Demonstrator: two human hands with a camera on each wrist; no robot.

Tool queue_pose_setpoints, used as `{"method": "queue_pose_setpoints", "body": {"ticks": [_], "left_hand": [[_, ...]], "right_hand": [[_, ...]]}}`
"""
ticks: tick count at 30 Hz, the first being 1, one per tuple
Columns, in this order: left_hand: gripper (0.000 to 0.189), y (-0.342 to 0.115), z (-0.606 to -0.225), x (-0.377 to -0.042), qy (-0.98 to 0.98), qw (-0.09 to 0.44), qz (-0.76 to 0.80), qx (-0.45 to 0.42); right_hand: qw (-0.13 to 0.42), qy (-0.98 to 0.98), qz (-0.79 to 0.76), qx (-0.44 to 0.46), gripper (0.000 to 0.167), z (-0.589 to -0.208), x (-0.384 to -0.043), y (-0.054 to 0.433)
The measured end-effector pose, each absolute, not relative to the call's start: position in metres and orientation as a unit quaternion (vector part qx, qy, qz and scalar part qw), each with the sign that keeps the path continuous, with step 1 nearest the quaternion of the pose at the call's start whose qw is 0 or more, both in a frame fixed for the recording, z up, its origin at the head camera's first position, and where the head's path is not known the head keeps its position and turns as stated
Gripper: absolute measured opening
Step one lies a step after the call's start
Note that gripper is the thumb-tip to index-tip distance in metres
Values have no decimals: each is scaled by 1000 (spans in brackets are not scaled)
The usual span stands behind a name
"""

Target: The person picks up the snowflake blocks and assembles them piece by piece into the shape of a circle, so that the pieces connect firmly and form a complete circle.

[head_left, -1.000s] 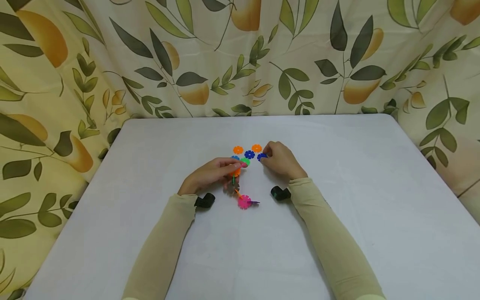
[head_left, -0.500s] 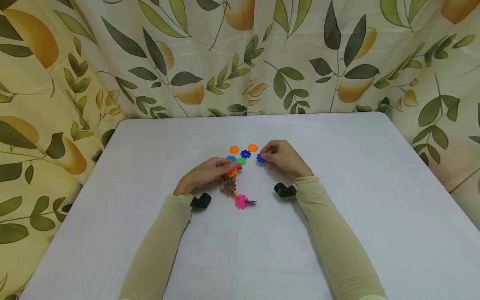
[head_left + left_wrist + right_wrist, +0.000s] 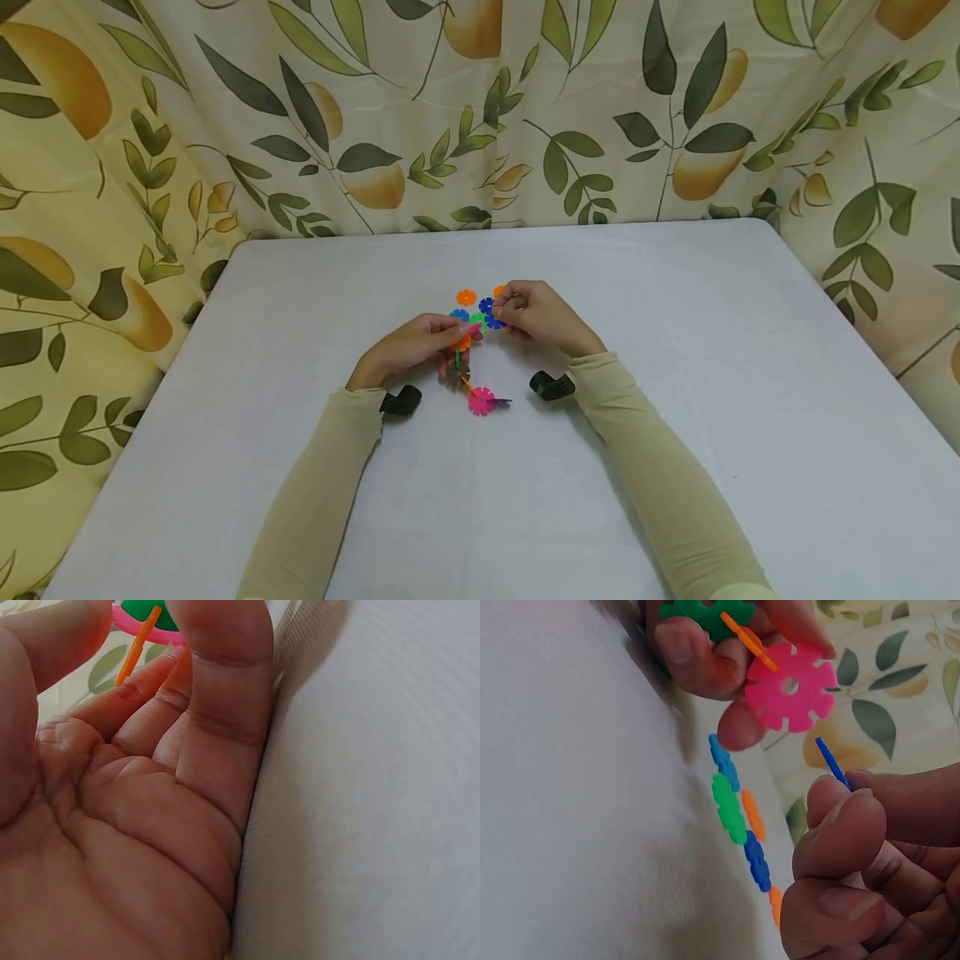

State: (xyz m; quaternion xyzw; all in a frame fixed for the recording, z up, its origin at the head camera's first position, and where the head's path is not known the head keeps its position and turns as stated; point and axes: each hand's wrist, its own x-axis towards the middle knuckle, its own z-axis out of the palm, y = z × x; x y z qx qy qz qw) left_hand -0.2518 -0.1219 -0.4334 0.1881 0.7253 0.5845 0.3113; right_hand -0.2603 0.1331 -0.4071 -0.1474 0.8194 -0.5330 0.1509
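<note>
No text, label, brand, number or sign can be read in the head view or in either wrist view. No lettering is legible on the notched plastic discs [image 3: 804, 701], on the black wrist cameras [image 3: 552, 386], on the white counter [image 3: 465, 500] or on the leaf-and-fruit print of the curtain [image 3: 442, 100]; any marking on the wrist cameras is too small to tell.

On the table [image 3: 675, 375], we see linked notched discs [image 3: 482, 402] running nearward from the left hand [image 3: 416, 343], loose notched discs [image 3: 466, 297] farther off, the right hand [image 3: 551, 318] and its single notched disc [image 3: 832, 763] rightward, and a curtain [image 3: 450, 108] behind.
</note>
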Motion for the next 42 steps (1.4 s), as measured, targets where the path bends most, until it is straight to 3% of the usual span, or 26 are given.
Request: {"method": "queue_pose_setpoints", "body": {"ticks": [27, 32, 42], "left_hand": [[24, -124, -435, -250, 748, 283, 557, 223], [26, -129, -435, -252, 725, 304, 575, 225], [39, -140, -432, -254, 703, 345, 592, 190]], "right_hand": [[134, 800, -557, -178, 5, -416, -249, 110], [111, 805, -553, -183, 6, -417, -251, 107], [73, 833, -514, -193, 24, -411, -253, 110]]}}
